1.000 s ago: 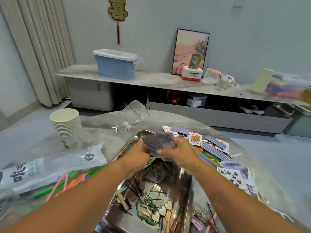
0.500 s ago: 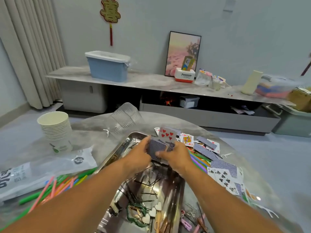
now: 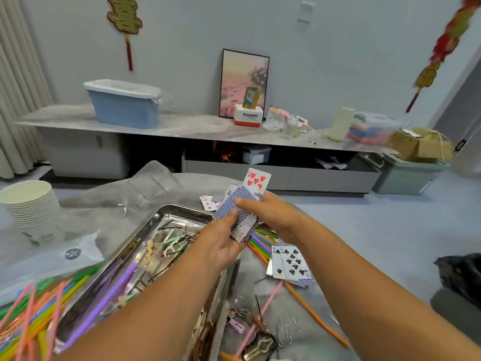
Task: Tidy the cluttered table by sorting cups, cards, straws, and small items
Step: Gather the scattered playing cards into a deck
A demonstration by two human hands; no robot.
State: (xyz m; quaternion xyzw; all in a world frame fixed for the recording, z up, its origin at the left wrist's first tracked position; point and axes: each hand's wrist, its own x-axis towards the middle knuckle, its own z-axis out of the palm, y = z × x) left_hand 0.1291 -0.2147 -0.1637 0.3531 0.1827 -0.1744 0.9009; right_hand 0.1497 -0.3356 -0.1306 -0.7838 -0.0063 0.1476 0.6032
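Both hands hold an untidy stack of blue-backed playing cards (image 3: 235,209) above the far right corner of the metal tray (image 3: 166,217). My left hand (image 3: 221,241) grips it from below, my right hand (image 3: 265,212) from the right. A red hearts card (image 3: 256,179) sticks up out of the stack. More cards (image 3: 290,261) lie face up on the table to the right, with others (image 3: 208,201) behind the stack. Coloured straws (image 3: 39,308) lie at the near left and straws (image 3: 263,243) under my hands. A stack of paper cups (image 3: 31,204) stands at the left.
The tray holds hairpins, floss picks (image 3: 174,241) and a purple straw (image 3: 112,290). Paper clips (image 3: 286,329), a pink clip (image 3: 236,325) and an orange straw (image 3: 315,313) lie on the table at the near right. A clear plastic container (image 3: 153,178) lies behind the tray. A black bag (image 3: 460,274) sits at the right.
The hands lifted the card stack and shifted it right, off the tray's middle. A hearts card has come up out of the stack. The view swung right and down.
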